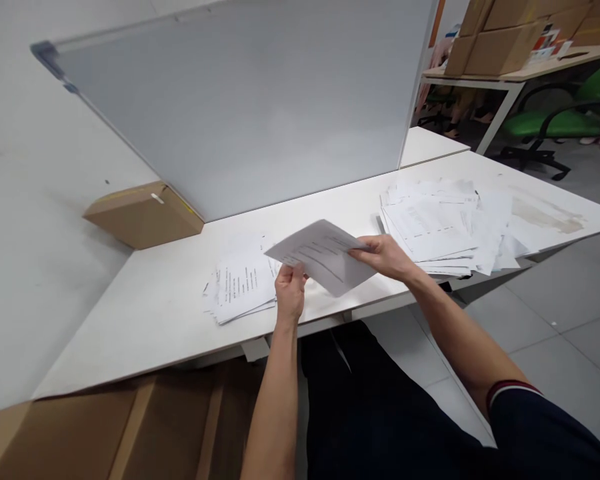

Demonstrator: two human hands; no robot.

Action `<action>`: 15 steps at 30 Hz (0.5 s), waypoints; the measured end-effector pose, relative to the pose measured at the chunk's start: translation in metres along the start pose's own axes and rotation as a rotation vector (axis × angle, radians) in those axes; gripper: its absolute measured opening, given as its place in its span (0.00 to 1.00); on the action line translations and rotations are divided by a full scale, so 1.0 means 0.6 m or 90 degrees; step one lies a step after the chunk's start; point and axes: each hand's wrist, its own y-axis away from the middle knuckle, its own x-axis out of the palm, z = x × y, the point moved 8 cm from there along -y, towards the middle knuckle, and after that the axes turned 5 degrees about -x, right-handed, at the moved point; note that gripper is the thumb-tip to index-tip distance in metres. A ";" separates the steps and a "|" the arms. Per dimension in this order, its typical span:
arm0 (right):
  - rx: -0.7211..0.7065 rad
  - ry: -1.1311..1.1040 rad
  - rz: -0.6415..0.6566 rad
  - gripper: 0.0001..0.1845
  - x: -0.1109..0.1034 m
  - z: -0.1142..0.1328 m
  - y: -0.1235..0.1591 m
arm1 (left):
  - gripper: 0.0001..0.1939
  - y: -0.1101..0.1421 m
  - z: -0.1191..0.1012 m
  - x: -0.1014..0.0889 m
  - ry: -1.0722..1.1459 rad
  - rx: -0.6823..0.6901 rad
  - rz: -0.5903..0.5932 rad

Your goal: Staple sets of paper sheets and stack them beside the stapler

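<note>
Between my hands, above the front part of the white table, a printed sheet of paper (325, 257) is held tilted. My left hand (291, 288) pinches its near left edge with thumb and fingers. At the right edge, my right hand (383, 256) grips the same sheet. Whether it is one sheet or a few together I cannot tell. Left of my left hand lies a small stack of printed papers (243, 283). Beyond my right hand spreads a larger, messy pile of papers (430, 223), its sheets overlapping at different angles.
A whiteboard (250, 107) stands along the back of the white table (130, 313). A cardboard box (145, 213) sits at the back left corner. More cardboard (105, 427) is below the table's front edge. A green chair (555, 123) and stacked boxes (500, 50) are at far right.
</note>
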 end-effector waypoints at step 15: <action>-0.009 0.632 0.274 0.11 0.031 0.061 -0.009 | 0.13 0.005 0.047 -0.016 -0.440 0.039 0.117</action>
